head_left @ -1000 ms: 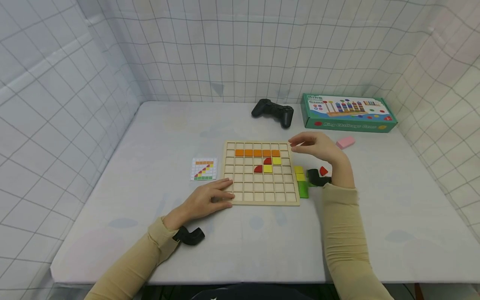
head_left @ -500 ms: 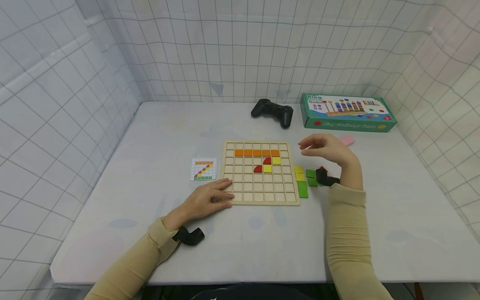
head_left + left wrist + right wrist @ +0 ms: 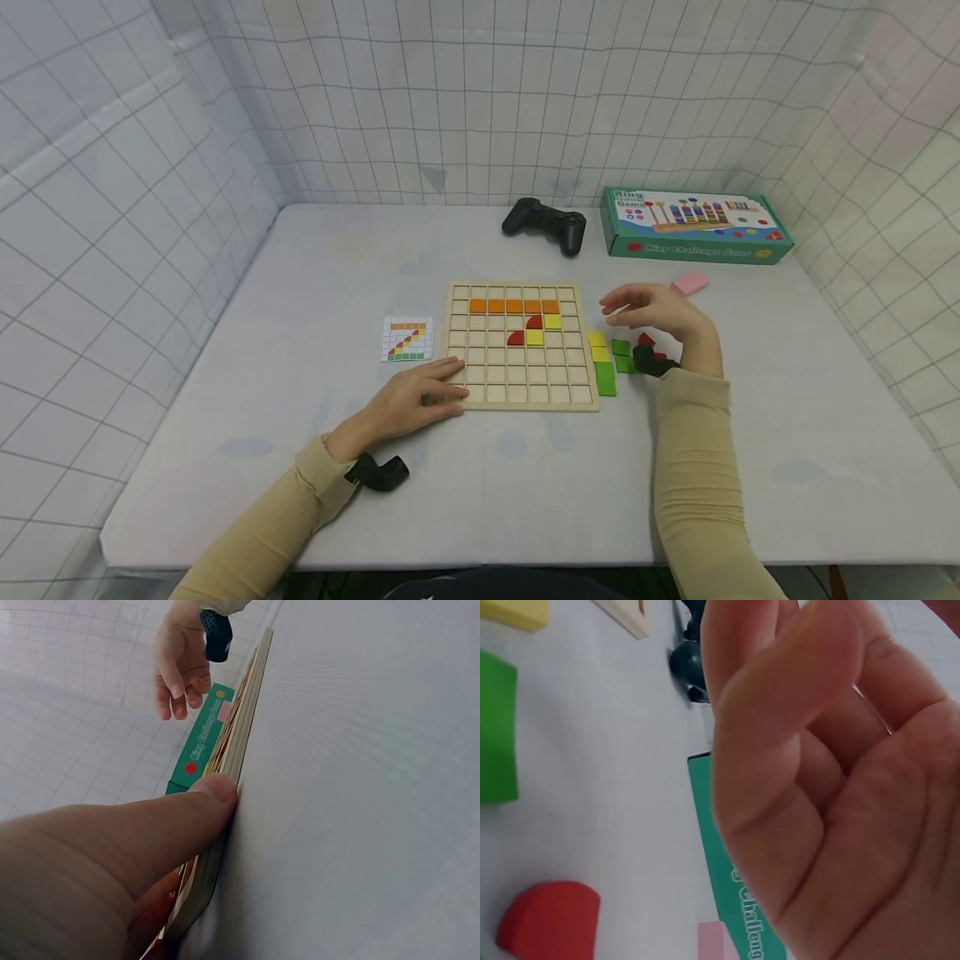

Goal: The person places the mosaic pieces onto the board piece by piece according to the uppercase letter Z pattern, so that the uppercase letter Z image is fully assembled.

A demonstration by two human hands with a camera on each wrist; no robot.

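My left hand (image 3: 420, 396) rests on the front left corner of a wooden grid board (image 3: 525, 407), fingers straight over the cells. In the left wrist view its thumb (image 3: 214, 791) touches the board's edge. Orange squares (image 3: 514, 307) fill part of an upper row; below stand red quarter-round pieces (image 3: 516, 337) and yellow squares (image 3: 552, 321), two of each. Right of the board, my right hand (image 3: 663, 312) hovers above the table with loosely bent fingers and nothing visible in them. A pattern card (image 3: 407, 339) lies left of the board.
Loose yellow pieces (image 3: 597, 346), green pieces (image 3: 605, 379) and red pieces (image 3: 646, 340) lie at the board's right side. Farther back are a pink block (image 3: 690, 283), a black game controller (image 3: 545, 225) and a green game box (image 3: 699, 227).
My right hand has drawn away from the board's upper right corner to the right, then barely shifted. The left hand and the pieces on the board stay as they were.
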